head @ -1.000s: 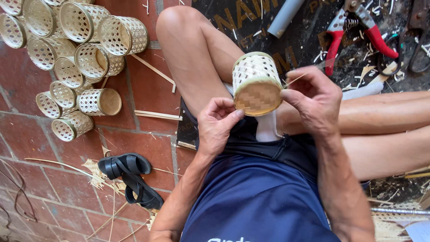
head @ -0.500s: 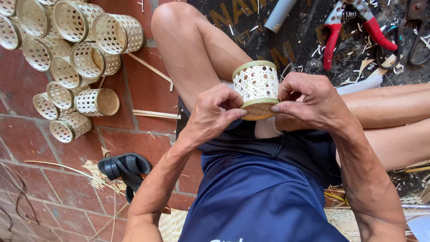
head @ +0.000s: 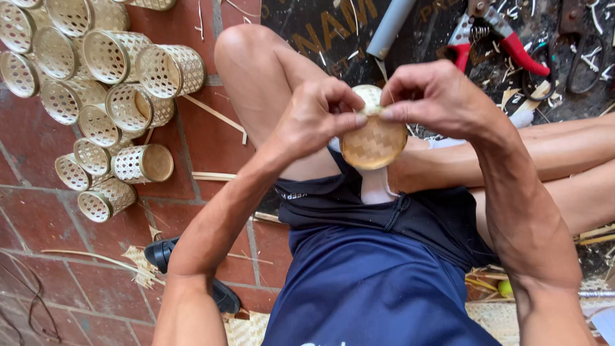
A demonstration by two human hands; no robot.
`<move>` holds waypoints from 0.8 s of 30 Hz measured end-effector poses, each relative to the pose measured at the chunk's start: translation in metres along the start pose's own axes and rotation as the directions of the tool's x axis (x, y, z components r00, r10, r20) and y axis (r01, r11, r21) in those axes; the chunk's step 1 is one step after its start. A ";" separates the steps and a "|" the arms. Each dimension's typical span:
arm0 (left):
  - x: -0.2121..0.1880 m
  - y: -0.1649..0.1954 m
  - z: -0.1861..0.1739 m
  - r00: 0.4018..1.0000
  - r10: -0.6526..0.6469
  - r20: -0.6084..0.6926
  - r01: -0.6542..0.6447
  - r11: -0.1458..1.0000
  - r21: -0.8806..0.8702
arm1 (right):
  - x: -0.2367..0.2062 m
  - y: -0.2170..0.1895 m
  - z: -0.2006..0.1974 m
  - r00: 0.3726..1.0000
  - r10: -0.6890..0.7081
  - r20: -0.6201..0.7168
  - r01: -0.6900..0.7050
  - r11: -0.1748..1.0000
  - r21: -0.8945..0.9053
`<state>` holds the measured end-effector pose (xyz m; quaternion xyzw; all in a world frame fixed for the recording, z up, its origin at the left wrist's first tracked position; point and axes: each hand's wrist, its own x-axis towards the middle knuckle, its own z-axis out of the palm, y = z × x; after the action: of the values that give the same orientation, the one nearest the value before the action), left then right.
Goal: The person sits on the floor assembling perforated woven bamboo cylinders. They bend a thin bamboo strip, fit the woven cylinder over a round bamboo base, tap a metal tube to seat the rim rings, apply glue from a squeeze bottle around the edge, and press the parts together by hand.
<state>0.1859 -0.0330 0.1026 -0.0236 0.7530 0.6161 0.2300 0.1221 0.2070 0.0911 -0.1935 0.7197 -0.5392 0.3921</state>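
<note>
Here both hands, left hand and right hand, pinch the woven basket.

left grip + right grip pinch woven basket rim | finished baskets on floor

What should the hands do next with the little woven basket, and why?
Probably tuck in the strip at the rim. Both hands, left hand and right hand, pinch the top edge of the small woven basket, whose woven bottom faces the camera, so the edge looks like the spot being worked.
</note>
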 end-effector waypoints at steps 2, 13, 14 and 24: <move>-0.007 0.001 0.008 0.996 0.077 -0.045 -0.071 0.991 0.113 | -0.006 -0.001 -0.002 0.999 -0.023 0.034 0.028 0.989 -0.148; -0.013 -0.004 0.006 0.997 -0.024 -0.067 0.020 0.997 -0.071 | -0.042 0.025 0.020 0.972 0.010 -0.236 0.006 0.998 0.067; -0.011 -0.007 0.004 0.991 -0.103 -0.082 0.090 0.986 -0.142 | -0.048 0.030 0.026 0.960 0.059 -0.275 -0.013 0.986 0.169; -0.071 -0.038 0.029 0.994 -0.057 -0.098 0.004 0.881 -0.473 | -0.096 0.051 0.073 0.861 -0.170 -0.480 0.107 0.982 -0.156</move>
<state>0.2710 -0.0326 0.0904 -0.1243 0.5911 0.7751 0.1854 0.2451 0.2458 0.0698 -0.1256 0.8118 -0.5518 0.1438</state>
